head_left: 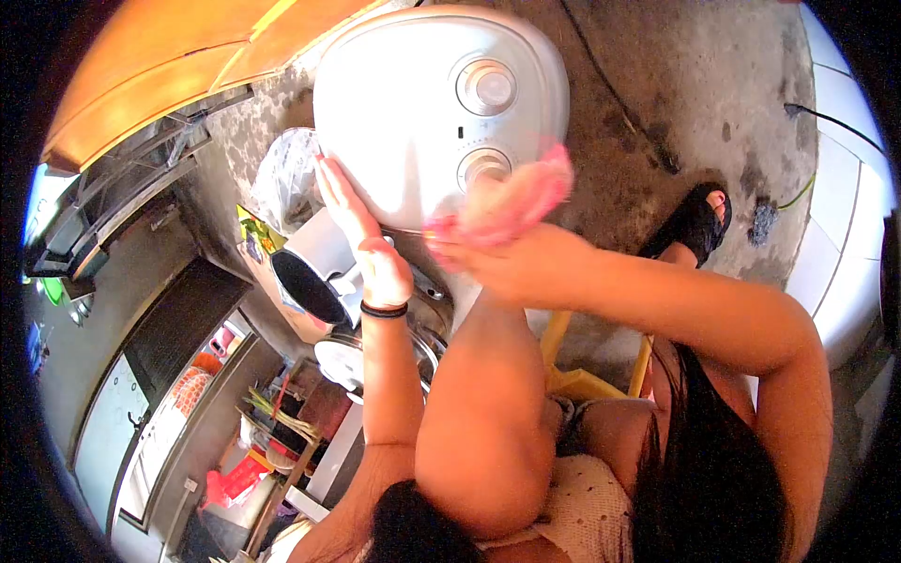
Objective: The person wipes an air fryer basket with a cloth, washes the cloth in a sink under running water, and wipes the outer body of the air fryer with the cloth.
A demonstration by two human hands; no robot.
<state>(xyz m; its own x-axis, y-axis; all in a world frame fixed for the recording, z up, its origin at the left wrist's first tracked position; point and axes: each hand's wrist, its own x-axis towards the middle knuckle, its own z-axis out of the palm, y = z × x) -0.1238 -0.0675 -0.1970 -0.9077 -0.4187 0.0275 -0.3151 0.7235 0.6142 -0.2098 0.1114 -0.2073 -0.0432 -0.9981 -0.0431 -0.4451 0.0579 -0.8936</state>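
Observation:
A white appliance with two silver dials, which looks like an air fryer [394,103], stands at the top middle. My left hand [371,239], fingers stretched out, rests along its left edge; a black band circles the wrist. My right hand [497,258] grips a pink cloth [544,188], blurred by motion, in front of the lower dial. The cloth partly covers that dial; whether it touches the surface I cannot tell. The upper dial [488,87] is in plain sight. Left of my left hand lies a grey container with a dark opening [310,281].
Clear plastic wrapping [286,178] lies left of the appliance. A black cable [615,84] runs over the stained concrete floor [741,56]. My sandalled foot [699,225] is at the right. A yellow stool [582,383] shows beneath me. Shelves with household items stand at lower left.

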